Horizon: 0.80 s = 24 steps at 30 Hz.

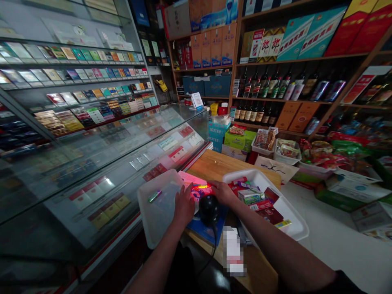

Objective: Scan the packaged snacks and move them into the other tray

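A black barcode scanner (209,210) on a stand throws red light forward onto the spot between my hands. In that glow is a small slim pack (201,186), its print washed out. My left hand (184,205) is closed at its left end, and my right hand (223,192) pinches its right end. Left of my hands stands a translucent white bin (143,204) with a shiny green-purple pack (154,196) in it. Under my right forearm, a white bin (301,222) holds several small colourful packs (252,196).
The wooden table (211,161) carries a blue mat or folder (199,228) under the scanner. A glass display counter (122,179) runs along the left. Shelves of bottles (269,85) and boxes stand behind. Bins of packaged snacks (324,157) line the right. A cable (214,241) hangs from the scanner.
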Available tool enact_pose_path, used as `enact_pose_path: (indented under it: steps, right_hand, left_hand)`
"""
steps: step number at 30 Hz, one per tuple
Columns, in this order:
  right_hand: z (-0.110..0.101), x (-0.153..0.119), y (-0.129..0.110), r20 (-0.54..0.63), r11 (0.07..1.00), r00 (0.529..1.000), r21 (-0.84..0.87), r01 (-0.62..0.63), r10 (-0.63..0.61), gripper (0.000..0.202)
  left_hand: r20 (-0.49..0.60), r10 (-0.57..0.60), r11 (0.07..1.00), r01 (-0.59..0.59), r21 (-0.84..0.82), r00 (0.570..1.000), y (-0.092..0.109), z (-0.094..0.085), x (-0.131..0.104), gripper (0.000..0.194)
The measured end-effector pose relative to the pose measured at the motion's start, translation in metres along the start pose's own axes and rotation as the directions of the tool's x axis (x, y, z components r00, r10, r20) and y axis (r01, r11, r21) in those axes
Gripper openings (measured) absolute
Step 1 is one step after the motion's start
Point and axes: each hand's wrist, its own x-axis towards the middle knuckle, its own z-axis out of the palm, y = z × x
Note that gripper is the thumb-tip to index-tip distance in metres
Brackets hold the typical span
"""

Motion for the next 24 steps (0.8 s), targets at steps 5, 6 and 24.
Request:
enact_pose_path:
  steps: [5, 6, 24]
  right_hand:
    - [0.005, -0.005, 0.01, 0.018, 0.999, 1.0, 0.04, 0.004, -0.005, 0.046]
    - [0.006, -0.006, 0.012, 0.027, 0.999, 1.0, 0.05, 0.01, -0.012, 0.045]
    - [-0.004, -0.015, 0.007, 0.015, 0.99, 0.998, 0.13, -0.059, 0.058, 0.05]
  left_hand:
    - [0.022, 0.004, 0.999, -0.005, 0.053, 1.0, -0.004, 0.004, -0.004, 0.062]
    - [0.025, 0.01, 0.998, -0.012, 0.058, 1.0, -0.004, 0.005, -0.004, 0.062]
    - [0.035, 0.037, 0.999, -0.038, 0.033, 0.999, 0.012, 0.001, -0.006, 0.058]
